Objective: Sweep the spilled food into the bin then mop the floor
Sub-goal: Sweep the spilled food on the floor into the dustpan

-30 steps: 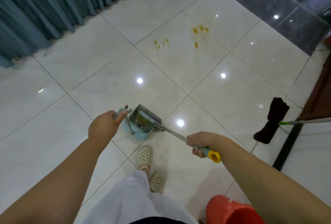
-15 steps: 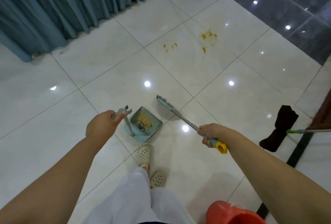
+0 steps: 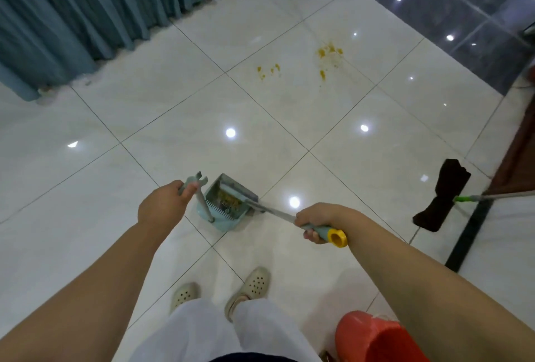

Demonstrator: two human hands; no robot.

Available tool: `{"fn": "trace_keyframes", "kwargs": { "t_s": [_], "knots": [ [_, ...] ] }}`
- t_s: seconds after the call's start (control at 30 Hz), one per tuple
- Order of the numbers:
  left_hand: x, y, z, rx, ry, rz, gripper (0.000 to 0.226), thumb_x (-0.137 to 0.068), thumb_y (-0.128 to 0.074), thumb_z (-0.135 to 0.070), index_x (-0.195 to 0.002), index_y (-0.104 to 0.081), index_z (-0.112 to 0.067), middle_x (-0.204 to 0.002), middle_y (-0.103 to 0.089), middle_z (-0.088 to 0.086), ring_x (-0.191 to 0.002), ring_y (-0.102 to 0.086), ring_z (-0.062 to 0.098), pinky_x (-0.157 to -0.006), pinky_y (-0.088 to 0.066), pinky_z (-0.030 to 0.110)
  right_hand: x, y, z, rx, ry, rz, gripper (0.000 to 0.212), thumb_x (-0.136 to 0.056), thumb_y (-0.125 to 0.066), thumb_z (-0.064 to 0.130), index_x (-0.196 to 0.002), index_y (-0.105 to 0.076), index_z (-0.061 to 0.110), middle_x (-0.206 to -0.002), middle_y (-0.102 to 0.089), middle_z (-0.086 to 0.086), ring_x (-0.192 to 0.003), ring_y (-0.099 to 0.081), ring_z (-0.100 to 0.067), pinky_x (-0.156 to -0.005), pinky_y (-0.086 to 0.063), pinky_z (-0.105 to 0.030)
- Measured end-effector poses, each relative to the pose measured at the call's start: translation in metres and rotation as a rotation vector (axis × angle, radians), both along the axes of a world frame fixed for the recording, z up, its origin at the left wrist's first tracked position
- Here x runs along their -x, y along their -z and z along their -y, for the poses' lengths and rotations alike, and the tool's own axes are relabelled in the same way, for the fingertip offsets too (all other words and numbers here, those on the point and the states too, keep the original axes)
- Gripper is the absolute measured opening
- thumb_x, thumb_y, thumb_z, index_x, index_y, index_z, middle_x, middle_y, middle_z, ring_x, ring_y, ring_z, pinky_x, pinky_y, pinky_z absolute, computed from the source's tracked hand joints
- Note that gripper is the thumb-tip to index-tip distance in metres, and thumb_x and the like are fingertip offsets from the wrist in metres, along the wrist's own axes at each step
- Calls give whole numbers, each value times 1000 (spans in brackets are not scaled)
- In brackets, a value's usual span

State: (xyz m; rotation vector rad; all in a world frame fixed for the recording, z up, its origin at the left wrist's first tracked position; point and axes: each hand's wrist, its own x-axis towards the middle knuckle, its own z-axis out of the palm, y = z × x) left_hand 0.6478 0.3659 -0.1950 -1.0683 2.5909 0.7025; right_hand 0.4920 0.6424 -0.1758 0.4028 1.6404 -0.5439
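Observation:
A light-blue dustpan (image 3: 223,214) stands on the white tiles just ahead of my feet, with yellow crumbs inside it. My left hand (image 3: 162,208) grips the top of its upright handle (image 3: 194,183). My right hand (image 3: 317,219) grips the broom handle (image 3: 327,231) near its yellow end cap, and the broom head (image 3: 237,191) lies inside the pan's mouth. Further ahead, yellow spilled food lies on the floor in two patches, a small one (image 3: 267,70) and a larger one (image 3: 328,56).
A mop with a dark cloth head (image 3: 441,196) and green-tipped pole lies on the floor at right. A red bucket (image 3: 373,338) sits at the bottom right by my arm. Teal curtains (image 3: 95,5) hang at the upper left. Dark tiles (image 3: 451,11) border the far right.
The broom head, lifted out over the floor half a second ago, is back inside the dustpan. My left hand keeps hold of the dustpan handle. The view has shifted slightly.

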Motion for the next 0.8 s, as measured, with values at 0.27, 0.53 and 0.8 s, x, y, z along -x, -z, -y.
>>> {"fn": "trace_keyframes", "kwargs": {
  "t_s": [0.27,0.53,0.8],
  "knots": [
    [-5,-4,25,-261,-23,-4,52,-95,-38,-53,-85,-58,-6,-75,-66,9,-64,-63,25,-69,-54,40,4,-25,20,-12,127,-80,6,-94,-52,13,-95,-48,8,-68,-47,-10,-33,-41,-9,-33,-36,-12],
    [-46,-8,57,-178,9,-63,62,-93,-40,-57,-79,-58,2,-76,-66,19,-70,-65,34,-65,-52,43,-18,7,76,-45,253,-147,20,-97,-53,19,-88,-48,1,-74,-50,-14,-41,-42,-9,-31,-40,-12],
    [-74,4,73,-82,153,-17,51,-93,-39,-57,-71,-49,-12,-68,-59,6,-59,-48,18,-49,-29,28,-81,24,98,-118,198,-29,17,-96,-51,16,-104,-46,2,-69,-48,-11,-41,-41,-10,-32,-38,-14]
  ]
}}
